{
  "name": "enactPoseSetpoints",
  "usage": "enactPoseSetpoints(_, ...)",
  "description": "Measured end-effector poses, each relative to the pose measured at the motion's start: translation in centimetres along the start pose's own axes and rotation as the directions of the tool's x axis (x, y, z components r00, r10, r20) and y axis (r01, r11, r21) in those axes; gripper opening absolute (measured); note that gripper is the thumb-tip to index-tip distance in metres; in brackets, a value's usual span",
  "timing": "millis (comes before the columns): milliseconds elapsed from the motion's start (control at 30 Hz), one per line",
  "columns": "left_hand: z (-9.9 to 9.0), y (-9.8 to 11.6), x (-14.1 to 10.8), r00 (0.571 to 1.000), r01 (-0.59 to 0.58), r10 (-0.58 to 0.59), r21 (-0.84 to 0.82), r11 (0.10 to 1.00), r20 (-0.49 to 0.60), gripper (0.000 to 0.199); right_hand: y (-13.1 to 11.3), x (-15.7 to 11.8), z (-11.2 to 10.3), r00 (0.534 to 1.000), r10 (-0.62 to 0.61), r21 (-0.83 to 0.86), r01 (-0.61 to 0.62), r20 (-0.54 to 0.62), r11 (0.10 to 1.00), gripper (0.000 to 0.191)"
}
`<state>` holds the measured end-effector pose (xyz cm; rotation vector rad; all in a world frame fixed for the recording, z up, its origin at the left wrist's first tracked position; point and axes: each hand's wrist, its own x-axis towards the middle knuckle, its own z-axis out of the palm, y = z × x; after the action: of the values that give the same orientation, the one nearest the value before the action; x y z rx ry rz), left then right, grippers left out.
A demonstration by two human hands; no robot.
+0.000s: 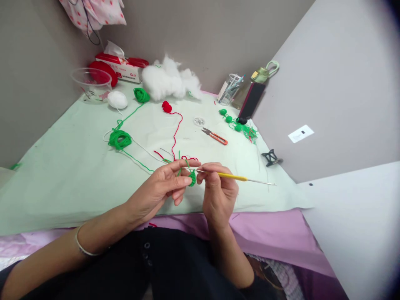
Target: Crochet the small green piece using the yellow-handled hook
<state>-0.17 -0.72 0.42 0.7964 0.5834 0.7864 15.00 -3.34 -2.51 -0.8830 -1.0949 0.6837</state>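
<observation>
The left hand (168,177) pinches the small green knitted piece (192,178) between its thumb and fingers. Its pointing finger sticks out nearly straight, with green yarn by it. The right hand (220,189) is curled closed around the yellow hook (233,176), with the thumb pressed on the handle. One thin end of the hook points at the green piece; I cannot tell if it goes through a loop. The other end pokes out to the right, over the pale green cloth (71,166), and stops short of the white wall (331,83).

Both hands are up near the front edge of the green cloth, where a pink cloth (268,229) hangs down. A wide stretch of green cloth lies to the left of the left arm, out to the gray wall (37,54).

Just past the fingers, red yarn (181,121) runs back to a little red ball (166,107). A green yarn bundle (120,139) sits ahead and to the left. Orange snips (215,136) lie ahead of the right hand, well inside the edges. A black stand (271,158) is close to the right edge.
</observation>
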Motion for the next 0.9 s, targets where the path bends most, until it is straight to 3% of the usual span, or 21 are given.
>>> enactPoseSetpoints(233, 0.1, 0.0, 0.0, 0.999, -0.029, 0.031, 0.037, 0.999, -0.043, 0.035, 0.2, -0.1, -0.5, 0.995, 0.091, 0.085, -0.093, 0.032, 0.992, 0.019)
enactPoseSetpoints(467, 0.0, 0.4, 0.0, 1.000, 0.022, -0.023, -0.081, 0.996, -0.002, 0.044, 0.2, -0.1, -0.6, 0.994, 0.107, 0.115, -0.106, -0.002, 0.988, 0.017)
enactPoseSetpoints(700, -0.2, 1.0, 0.2, 0.998, 0.065, -0.066, -0.190, 0.980, 0.003, 0.022, -0.4, 0.4, -0.7, 0.989, 0.140, 0.115, -0.134, -0.051, 0.984, 0.021)
enactPoseSetpoints(900, -0.5, 0.6, 0.2, 1.000, -0.029, 0.029, -0.051, 0.998, -0.005, 0.022, -0.9, 0.6, -0.6, 0.984, 0.173, 0.163, -0.163, -0.046, 0.973, 0.021)
